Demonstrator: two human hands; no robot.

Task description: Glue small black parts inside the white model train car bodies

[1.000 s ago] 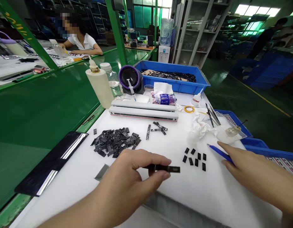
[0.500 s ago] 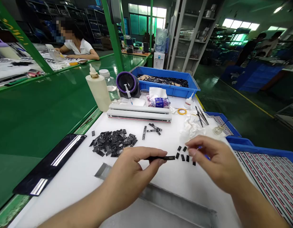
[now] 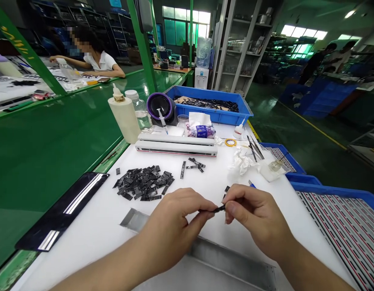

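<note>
My left hand (image 3: 174,226) pinches one end of a thin black strip (image 3: 219,209) over the white table (image 3: 108,230). My right hand (image 3: 256,216) is closed on the strip's other end, its fingertips touching those of the left. A blue pen (image 3: 251,184) pokes out behind my right hand; whether that hand holds it is hidden. One small black piece (image 3: 227,188) shows just beyond the fingers; others lie hidden under the hand. A pile of small black parts (image 3: 142,183) lies ahead of my left hand.
A long white bar (image 3: 176,144), a few metal clips (image 3: 194,164), crumpled tissue (image 3: 241,161), tweezers (image 3: 254,147), bottles (image 3: 124,115) and a blue bin (image 3: 209,105) stand further back. A black glossy panel (image 3: 62,210) lies left. Blue trays (image 3: 341,218) sit right. A person sits at the far bench.
My right hand has come in from the right, off the pen's side, and closed on the free end of the strip. My left hand has kept its hold of the strip.
</note>
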